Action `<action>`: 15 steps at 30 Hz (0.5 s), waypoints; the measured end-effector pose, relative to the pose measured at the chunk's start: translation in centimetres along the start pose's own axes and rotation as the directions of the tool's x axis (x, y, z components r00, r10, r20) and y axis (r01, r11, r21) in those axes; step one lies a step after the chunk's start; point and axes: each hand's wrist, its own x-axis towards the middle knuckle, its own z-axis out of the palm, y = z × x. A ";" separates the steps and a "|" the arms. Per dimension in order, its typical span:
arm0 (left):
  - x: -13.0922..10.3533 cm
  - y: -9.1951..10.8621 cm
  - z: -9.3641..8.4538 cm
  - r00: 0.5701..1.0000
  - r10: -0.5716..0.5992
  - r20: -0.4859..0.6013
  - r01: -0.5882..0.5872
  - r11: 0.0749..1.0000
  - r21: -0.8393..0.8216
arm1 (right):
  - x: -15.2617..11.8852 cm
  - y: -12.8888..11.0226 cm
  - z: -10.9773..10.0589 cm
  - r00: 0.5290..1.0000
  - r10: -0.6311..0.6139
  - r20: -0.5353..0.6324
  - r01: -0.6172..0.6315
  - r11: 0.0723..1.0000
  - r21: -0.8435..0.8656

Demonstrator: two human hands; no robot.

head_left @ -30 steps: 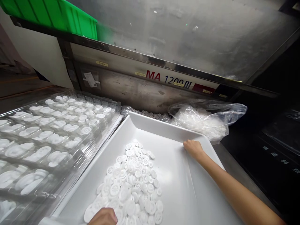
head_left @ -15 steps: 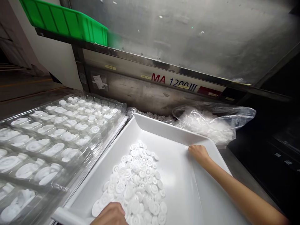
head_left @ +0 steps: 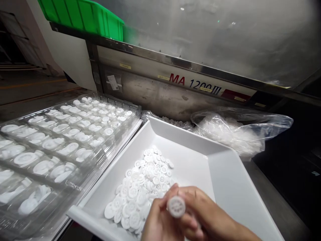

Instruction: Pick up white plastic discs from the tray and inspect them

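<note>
A white tray (head_left: 225, 180) holds a heap of several small white plastic wheels (head_left: 142, 187). Both my hands are together at the bottom of the view, above the tray's near side. My left hand (head_left: 160, 221) and my right hand (head_left: 208, 217) pinch one white wheel (head_left: 176, 206) between their fingertips, its spoked face turned toward the camera. The wheel looks like the end of a short stack, but the rest is hidden by my fingers.
A clear blister tray (head_left: 62, 144) filled with stacked white wheels lies to the left. A clear plastic bag (head_left: 238, 130) of white parts sits behind the white tray on the right. A machine panel marked "MA 1200" (head_left: 195, 85) rises behind, with a green bin (head_left: 82, 16) on top.
My right hand left the tray's far right corner and came back to the near side. My left hand rose from the heap with a wheel, and both hands now hold it.
</note>
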 end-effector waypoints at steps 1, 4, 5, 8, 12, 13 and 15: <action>0.4 -0.7 0.6 1.000 -0.014 0.004 0.014 1.000 -0.014 | 0.0 0.0 0.9 0.999 0.024 0.036 -0.024 1.000 -0.004; 0.8 -1.5 1.1 1.000 0.012 0.008 -0.011 0.996 -0.090 | 0.2 0.3 1.1 0.998 0.062 0.003 -0.062 0.995 -0.084; 0.8 -1.5 1.0 1.000 0.029 0.010 -0.027 0.994 -0.109 | 0.3 0.4 0.7 0.997 0.074 -0.019 -0.075 0.990 -0.117; 0.7 -1.2 0.7 0.999 0.041 0.014 -0.039 0.990 -0.138 | 0.4 0.2 -0.3 0.995 0.084 -0.062 -0.095 0.975 -0.201; 0.5 -1.0 0.8 1.000 0.021 0.019 -0.018 0.984 -0.176 | -0.4 -0.9 -0.8 0.986 0.044 -0.160 -0.090 0.952 -0.291; 0.4 -0.9 0.9 0.999 0.019 0.028 -0.014 0.982 -0.186 | -0.7 -1.2 -0.9 0.982 0.040 -0.183 -0.096 0.947 -0.307; 0.1 -0.7 1.0 0.997 0.009 0.073 0.006 0.977 -0.213 | -1.4 -1.9 -1.2 0.975 0.045 -0.216 -0.116 0.937 -0.328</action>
